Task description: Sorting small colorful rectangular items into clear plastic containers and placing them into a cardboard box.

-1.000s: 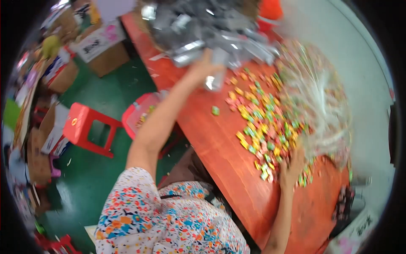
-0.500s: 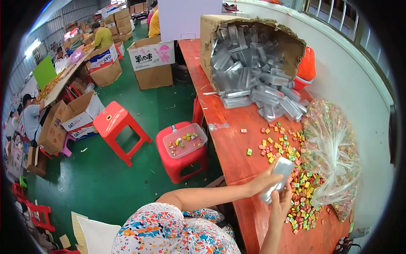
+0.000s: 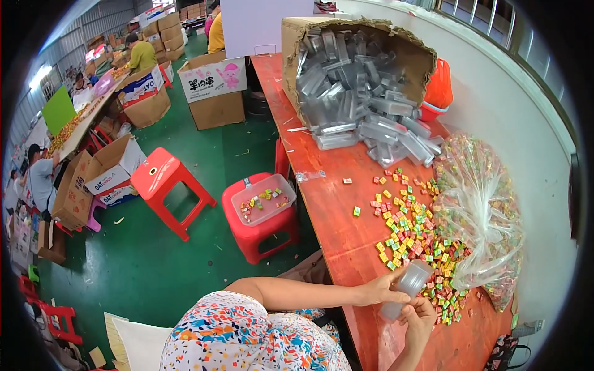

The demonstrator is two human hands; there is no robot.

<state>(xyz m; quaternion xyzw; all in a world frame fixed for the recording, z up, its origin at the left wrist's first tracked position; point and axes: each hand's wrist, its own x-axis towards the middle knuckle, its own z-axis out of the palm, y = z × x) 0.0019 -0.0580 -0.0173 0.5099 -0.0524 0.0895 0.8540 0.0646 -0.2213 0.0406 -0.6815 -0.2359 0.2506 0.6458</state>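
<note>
A clear plastic box (image 3: 414, 278) is held over the near part of the red table, tilted, with its lower end between my hands. My left hand (image 3: 382, 290) is closed round its left side, thumb across the front. From the right, my right hand (image 3: 419, 318) pinches at its lower side with bent fingers; the exact contact is partly hidden. Just beyond and to the right of the box spreads a loose pile of small wrapped sweets (image 3: 402, 232) in red, yellow and green. A big transparent bag (image 3: 479, 210) full of similar sweets rests right of the pile.
A cardboard carton (image 3: 294, 74) lies on its side on the red table (image 3: 334, 210), clear plastic boxes (image 3: 383, 133) spilling out. An orange-red container (image 3: 439, 93) stands behind it. Left of the table, a red stool (image 3: 263, 232) bears a shallow tray (image 3: 278, 213) with some sweets. People work farther off.
The plastic box has come lower and turned in my hands. My right hand has shifted down to its lower side, and the view has moved slightly.
</note>
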